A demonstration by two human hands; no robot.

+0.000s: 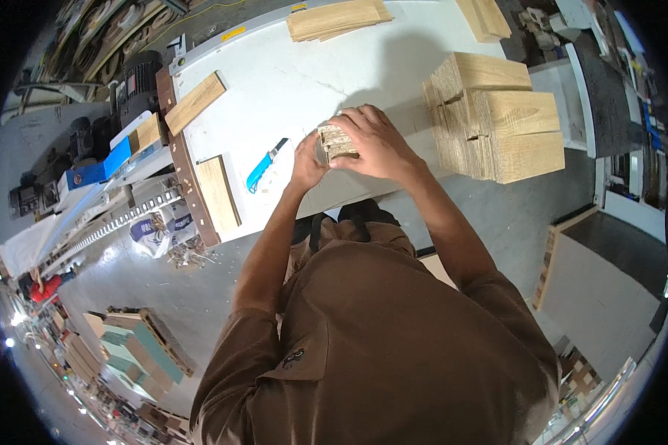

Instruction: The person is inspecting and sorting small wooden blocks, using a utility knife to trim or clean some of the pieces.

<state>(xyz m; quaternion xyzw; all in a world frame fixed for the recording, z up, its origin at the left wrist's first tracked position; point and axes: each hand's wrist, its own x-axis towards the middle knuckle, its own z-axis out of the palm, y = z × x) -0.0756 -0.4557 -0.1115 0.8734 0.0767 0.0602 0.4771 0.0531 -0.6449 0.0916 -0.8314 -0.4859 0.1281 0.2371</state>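
Observation:
A small stack of wood-grain boards with rough particleboard edges is between my hands, over the white tabletop. My right hand wraps over it from the right, thumb on the near side. On its left side my left hand presses against the stack; some of its fingers are hidden. Left of my left hand lies a blue-handled utility knife, its dark blade pointing away from me. To the right of my right hand stand tall piles of similar boards.
Two loose boards lie along the table's brown left edge. More flat boards rest at the far side, and others at the far right corner. A machine with motors stands beyond the left edge.

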